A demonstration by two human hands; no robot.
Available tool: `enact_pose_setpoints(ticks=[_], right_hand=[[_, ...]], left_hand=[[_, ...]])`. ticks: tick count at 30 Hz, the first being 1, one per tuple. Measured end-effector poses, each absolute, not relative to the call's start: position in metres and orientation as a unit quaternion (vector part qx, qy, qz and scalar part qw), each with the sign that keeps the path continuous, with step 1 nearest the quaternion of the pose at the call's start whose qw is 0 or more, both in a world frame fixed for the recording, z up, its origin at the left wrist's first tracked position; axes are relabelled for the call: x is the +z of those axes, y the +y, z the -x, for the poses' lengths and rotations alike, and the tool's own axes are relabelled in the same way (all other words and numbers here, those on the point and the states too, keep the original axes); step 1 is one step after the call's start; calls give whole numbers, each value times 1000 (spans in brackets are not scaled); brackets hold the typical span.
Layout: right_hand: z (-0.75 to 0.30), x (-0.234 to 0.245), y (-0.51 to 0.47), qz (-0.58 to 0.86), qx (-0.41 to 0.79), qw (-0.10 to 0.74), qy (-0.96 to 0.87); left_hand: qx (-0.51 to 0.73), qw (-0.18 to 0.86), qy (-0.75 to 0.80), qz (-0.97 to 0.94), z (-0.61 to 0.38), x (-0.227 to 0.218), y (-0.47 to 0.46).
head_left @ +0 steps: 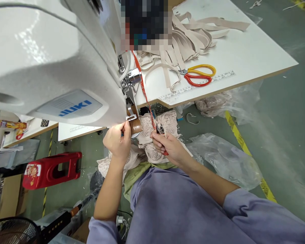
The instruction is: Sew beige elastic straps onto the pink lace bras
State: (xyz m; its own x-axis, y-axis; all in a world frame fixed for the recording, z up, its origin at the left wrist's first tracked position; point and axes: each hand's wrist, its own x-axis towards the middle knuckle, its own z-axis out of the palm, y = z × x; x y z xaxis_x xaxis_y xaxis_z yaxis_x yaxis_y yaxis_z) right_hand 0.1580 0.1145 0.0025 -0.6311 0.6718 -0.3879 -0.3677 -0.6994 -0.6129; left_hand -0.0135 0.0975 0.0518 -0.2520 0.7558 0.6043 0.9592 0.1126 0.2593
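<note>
My left hand (117,140) is closed at the lower edge of a white sewing machine (48,64), fingers pinched next to a brown cylindrical part (136,125). My right hand (167,145) grips a red cord (144,91) that runs up to the machine's needle area (130,79), and it also pinches pink lace fabric (165,123). More pink lace pieces (104,166) lie in my lap over a green cloth (137,171).
A white table (256,51) carries a pile of beige straps (193,34), red and yellow scissors (199,75) and a printed ruler (198,86) along its edge. Clear plastic bags (226,159) lie on the floor at right. A red stool (51,169) stands at left.
</note>
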Motion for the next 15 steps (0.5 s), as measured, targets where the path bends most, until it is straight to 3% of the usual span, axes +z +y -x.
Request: enact_pose_setpoints(ticks=[15], right_hand=[[-158,-6,114,315,867,302,-242]], left_hand=[[-324,166,-716,595,14,51,99]])
